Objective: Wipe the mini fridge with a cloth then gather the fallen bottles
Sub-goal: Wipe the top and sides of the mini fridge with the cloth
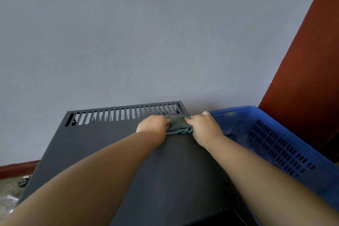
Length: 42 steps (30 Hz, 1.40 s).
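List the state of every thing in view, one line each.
mini fridge: dark top faces up, vent slots along the back edge.
cloth: bunched on the top near the slots.
left hand: grips the cloth's left end.
right hand: grips the cloth's right end.
blue basket: upright, right of the fridge, contents blurred.

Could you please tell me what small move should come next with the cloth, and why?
Probably slide the cloth leftward along the vent slots. Both the left hand and the right hand grip it, bunched at the far right corner of the mini fridge top, so nearly all of that surface lies left of it and nearer.
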Available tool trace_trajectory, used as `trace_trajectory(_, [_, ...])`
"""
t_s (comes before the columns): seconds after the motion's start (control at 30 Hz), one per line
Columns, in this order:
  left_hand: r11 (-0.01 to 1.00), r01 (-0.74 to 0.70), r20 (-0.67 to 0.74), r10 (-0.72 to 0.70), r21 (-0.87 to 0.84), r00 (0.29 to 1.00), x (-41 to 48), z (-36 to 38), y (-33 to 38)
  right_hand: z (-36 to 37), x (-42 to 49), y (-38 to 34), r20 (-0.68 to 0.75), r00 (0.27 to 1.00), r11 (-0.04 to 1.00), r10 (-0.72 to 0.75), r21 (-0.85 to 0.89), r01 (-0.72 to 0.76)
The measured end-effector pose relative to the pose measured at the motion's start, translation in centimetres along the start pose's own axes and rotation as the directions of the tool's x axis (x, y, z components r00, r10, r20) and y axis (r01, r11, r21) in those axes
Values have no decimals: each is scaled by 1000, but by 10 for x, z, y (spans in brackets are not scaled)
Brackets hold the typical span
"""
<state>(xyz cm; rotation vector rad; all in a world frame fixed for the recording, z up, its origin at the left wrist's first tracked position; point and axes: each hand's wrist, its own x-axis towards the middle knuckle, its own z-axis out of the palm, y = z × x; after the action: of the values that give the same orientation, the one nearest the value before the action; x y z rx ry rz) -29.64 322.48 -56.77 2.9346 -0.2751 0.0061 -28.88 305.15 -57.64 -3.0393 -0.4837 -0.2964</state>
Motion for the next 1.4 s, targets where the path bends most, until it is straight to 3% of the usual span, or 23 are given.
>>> trace_trajectory(0.3, [999, 24, -160, -29, -37, 987, 44, 11, -34, 19, 75, -19, -40, 998, 998, 50, -34, -52])
trace_trajectory(0.47, [993, 109, -85, -112, -47, 990, 53, 13, -32, 12, 68, -30, 6, 993, 993, 116, -7, -116])
trace_trajectory(0.73, [995, 94, -44, -96, -37, 994, 10, 11, -26, -11, 20, -41, 82, 991, 993, 102, 53, -106])
trace_trajectory(0.93, [997, 21, 5, -21, -76, 1000, -60, -6, -28, -27, -30, -65, 134, 989, 995, 60, 67, -69])
trace_trajectory(1.27, [994, -108, 4, 108, -26, 994, -154, -12, -53, -53, -100, -106, 149, 978, 989, -146, 35, 142])
trace_trajectory(1.4, [956, -285, -207, 266, -68, 942, -184, -19, -75, -55, -114, -117, 125, 964, 971, -237, 7, 238])
